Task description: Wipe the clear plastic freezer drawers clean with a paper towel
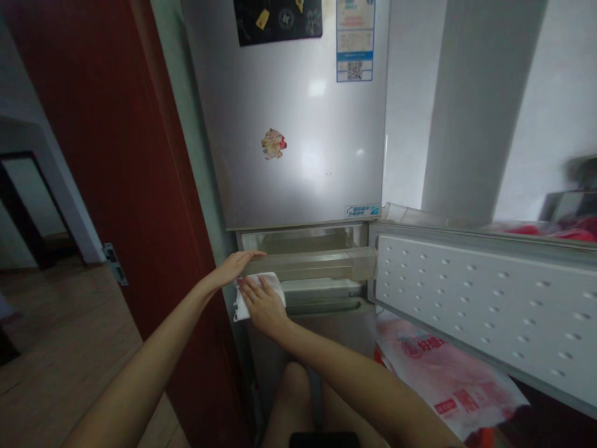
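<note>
In the head view, my right hand [267,306] presses a folded white paper towel [241,310] with a ragged left edge against the left end of the drawer opening. Its fingers lie fairly flat over the towel. Just above, my left hand [237,265] rests with fingers stretched out at the left end of a clear plastic drawer [317,264]. That hand holds nothing. The drawer sits in the middle compartment of a silver refrigerator [298,186], whose middle door [466,292] is swung open to the right, showing its dimpled white inner panel.
A reddish-brown wooden door [135,186] stands close on the left. The refrigerator's upper door bears a sticker [274,144] and a label [355,40]. Under the open door lies a red-and-white plastic bag [448,373]. My knees are close to the lower front.
</note>
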Demonstrator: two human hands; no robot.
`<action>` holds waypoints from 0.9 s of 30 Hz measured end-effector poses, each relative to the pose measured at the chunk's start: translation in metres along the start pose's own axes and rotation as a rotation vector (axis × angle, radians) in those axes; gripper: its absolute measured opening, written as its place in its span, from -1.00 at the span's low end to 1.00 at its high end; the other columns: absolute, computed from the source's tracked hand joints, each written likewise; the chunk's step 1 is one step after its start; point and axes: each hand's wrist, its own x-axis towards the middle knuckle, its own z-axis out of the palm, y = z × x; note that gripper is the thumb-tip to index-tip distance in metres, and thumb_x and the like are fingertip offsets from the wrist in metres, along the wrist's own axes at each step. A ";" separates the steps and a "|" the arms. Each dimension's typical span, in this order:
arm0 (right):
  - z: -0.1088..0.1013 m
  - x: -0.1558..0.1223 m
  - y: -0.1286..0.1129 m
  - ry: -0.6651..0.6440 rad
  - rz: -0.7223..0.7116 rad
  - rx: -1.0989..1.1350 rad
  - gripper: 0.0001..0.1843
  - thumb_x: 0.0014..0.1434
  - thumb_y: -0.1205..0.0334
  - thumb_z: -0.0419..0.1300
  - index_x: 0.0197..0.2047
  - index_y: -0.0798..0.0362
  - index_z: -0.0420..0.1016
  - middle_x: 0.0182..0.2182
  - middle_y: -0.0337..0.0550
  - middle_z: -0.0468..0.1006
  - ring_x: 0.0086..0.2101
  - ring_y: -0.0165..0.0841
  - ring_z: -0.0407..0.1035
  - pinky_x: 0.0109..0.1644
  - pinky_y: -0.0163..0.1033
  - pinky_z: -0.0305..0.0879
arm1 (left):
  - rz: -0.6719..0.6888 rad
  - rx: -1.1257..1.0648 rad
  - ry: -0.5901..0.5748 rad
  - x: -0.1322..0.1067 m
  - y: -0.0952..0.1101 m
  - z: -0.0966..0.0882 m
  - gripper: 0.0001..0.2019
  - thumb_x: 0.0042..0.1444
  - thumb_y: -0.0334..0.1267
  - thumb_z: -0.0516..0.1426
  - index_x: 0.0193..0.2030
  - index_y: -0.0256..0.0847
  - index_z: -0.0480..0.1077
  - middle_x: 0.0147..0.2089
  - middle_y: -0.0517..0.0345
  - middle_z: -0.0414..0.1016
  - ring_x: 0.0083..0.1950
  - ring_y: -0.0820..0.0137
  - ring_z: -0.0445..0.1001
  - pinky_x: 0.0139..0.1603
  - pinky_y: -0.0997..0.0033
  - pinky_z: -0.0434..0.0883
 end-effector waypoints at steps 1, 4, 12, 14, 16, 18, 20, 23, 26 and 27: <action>-0.004 -0.003 0.003 0.003 0.002 -0.005 -0.50 0.35 0.36 -0.11 0.30 0.33 0.18 0.33 0.04 0.21 0.34 -0.20 0.03 0.40 0.05 0.03 | 0.000 0.000 -0.002 0.000 0.001 0.000 -0.37 0.24 0.12 -0.20 0.08 -0.27 0.48 0.17 -0.07 0.52 0.22 0.18 0.44 0.34 0.13 0.24; -0.016 -0.017 0.015 0.009 0.016 -0.019 -0.48 0.34 0.36 -0.10 0.33 0.29 0.14 0.35 0.02 0.17 0.35 -0.22 0.00 0.39 0.06 0.03 | 0.005 -0.013 -0.006 -0.001 0.003 0.000 -0.38 0.24 0.12 -0.19 0.08 -0.24 0.48 0.17 -0.03 0.52 0.22 0.21 0.45 0.34 0.17 0.24; -0.025 -0.025 0.025 0.037 0.051 -0.045 -0.48 0.36 0.35 -0.11 0.35 0.29 0.12 0.37 0.00 0.11 0.35 -0.17 0.00 0.38 0.09 0.03 | -0.003 -0.029 0.001 0.002 0.000 0.003 -0.36 0.24 0.12 -0.19 0.08 -0.29 0.48 0.17 -0.07 0.52 0.22 0.20 0.44 0.34 0.17 0.24; -0.020 -0.017 0.021 0.044 0.035 -0.038 -0.49 0.36 0.35 -0.13 0.34 0.30 0.14 0.36 0.01 0.14 0.34 -0.17 0.01 0.38 0.09 0.03 | -0.014 -0.031 0.006 0.003 -0.001 0.003 -0.34 0.23 0.14 -0.19 0.08 -0.32 0.48 0.17 -0.11 0.52 0.22 0.19 0.45 0.33 0.19 0.25; -0.016 -0.007 0.015 0.040 0.024 -0.022 -0.50 0.37 0.35 -0.13 0.33 0.29 0.16 0.35 0.01 0.17 0.34 -0.19 0.01 0.39 0.09 0.01 | -0.016 -0.026 0.002 0.003 -0.001 0.003 -0.33 0.22 0.17 -0.18 0.07 -0.30 0.49 0.17 -0.09 0.51 0.21 0.18 0.45 0.32 0.19 0.26; -0.014 0.000 0.012 0.031 0.020 -0.007 -0.51 0.37 0.35 -0.13 0.32 0.28 0.18 0.34 0.02 0.18 0.34 -0.19 0.02 0.39 0.10 0.00 | -0.021 -0.018 -0.002 0.003 0.000 0.002 -0.32 0.21 0.20 -0.19 0.06 -0.25 0.50 0.17 -0.06 0.52 0.21 0.17 0.46 0.32 0.18 0.27; -0.016 0.003 0.012 0.023 0.020 0.000 -0.51 0.37 0.34 -0.13 0.32 0.26 0.19 0.34 0.01 0.19 0.34 -0.20 0.02 0.40 0.11 -0.01 | -0.026 -0.007 0.004 0.002 0.002 0.001 -0.31 0.20 0.23 -0.20 0.04 -0.22 0.51 0.16 -0.04 0.53 0.21 0.16 0.46 0.31 0.17 0.27; -0.025 -0.004 0.019 0.016 0.023 -0.010 -0.50 0.37 0.34 -0.13 0.34 0.22 0.16 0.36 -0.04 0.16 0.35 -0.21 0.00 0.40 0.10 -0.03 | -0.021 0.011 0.006 0.002 0.003 0.001 -0.32 0.22 0.22 -0.21 0.04 -0.20 0.51 0.16 -0.01 0.53 0.21 0.15 0.46 0.32 0.17 0.26; -0.037 -0.020 0.032 -0.001 0.050 -0.024 -0.46 0.35 0.35 -0.10 0.37 0.19 0.09 0.38 -0.06 0.09 0.36 -0.19 -0.05 0.40 0.12 -0.03 | -0.003 0.015 0.008 0.003 0.002 0.002 -0.34 0.24 0.17 -0.21 0.06 -0.24 0.50 0.16 -0.02 0.53 0.21 0.18 0.45 0.33 0.16 0.24; -0.041 -0.027 0.037 -0.004 0.068 -0.028 -0.44 0.34 0.36 -0.09 0.39 0.17 0.07 0.39 -0.06 0.08 0.37 -0.19 -0.06 0.39 0.13 -0.02 | 0.001 0.015 0.009 0.003 0.001 0.002 -0.34 0.24 0.16 -0.22 0.06 -0.24 0.50 0.16 -0.03 0.53 0.21 0.19 0.45 0.33 0.16 0.24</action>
